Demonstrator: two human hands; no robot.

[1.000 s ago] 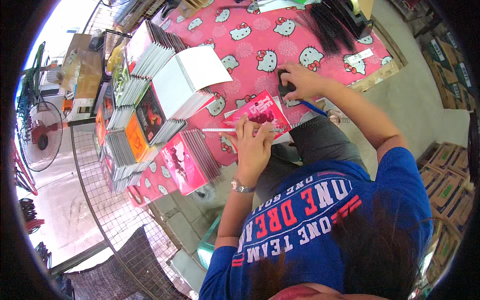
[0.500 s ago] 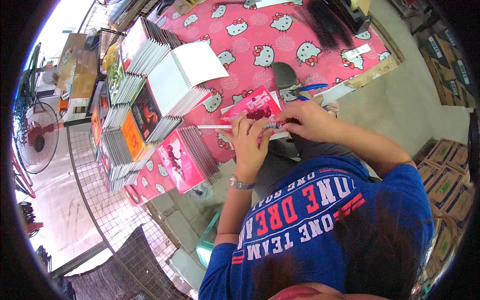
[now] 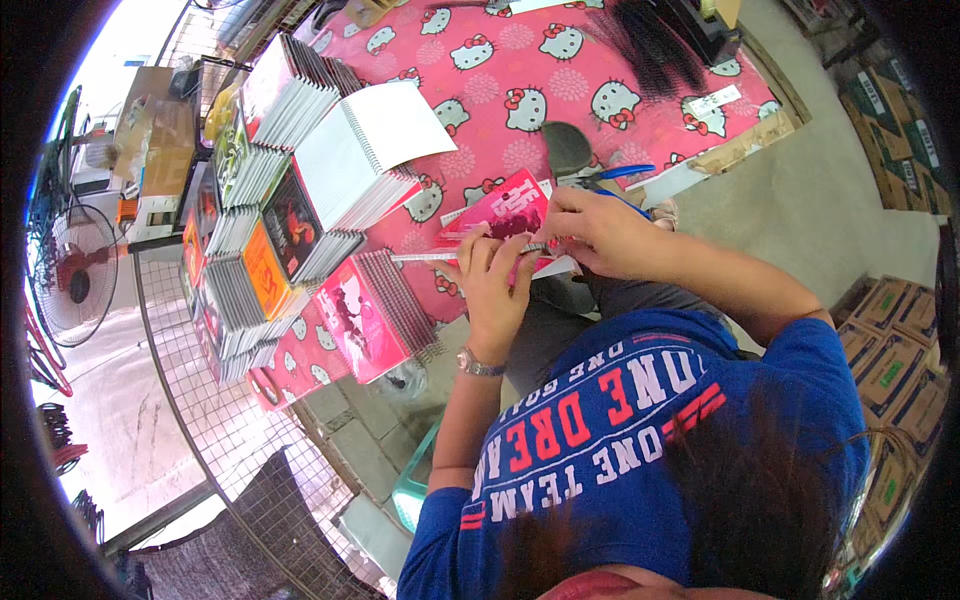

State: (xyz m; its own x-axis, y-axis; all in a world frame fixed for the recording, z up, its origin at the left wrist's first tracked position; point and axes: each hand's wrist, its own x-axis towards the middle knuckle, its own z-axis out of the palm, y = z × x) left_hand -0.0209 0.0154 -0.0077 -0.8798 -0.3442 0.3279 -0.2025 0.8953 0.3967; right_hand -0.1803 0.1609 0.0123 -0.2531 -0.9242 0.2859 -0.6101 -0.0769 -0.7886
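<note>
Pink notebook [image 3: 510,211] on table [image 3: 485,92], near edge running roughly left-right. Your left hand [image 3: 497,283] overlaps edge's middle; your right hand [image 3: 610,236], nearer right end. Cannot tell if either grips: contact hidden.

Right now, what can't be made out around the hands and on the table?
Part of the pink cover's lower edge: head view, hidden by the left hand and right hand.
The right end of the white strip: head view, behind the left hand.
Whether the right hand grips or only touches: head view, detail too small.
The top of the black heap: head view, cut off by the upper edge.
</note>
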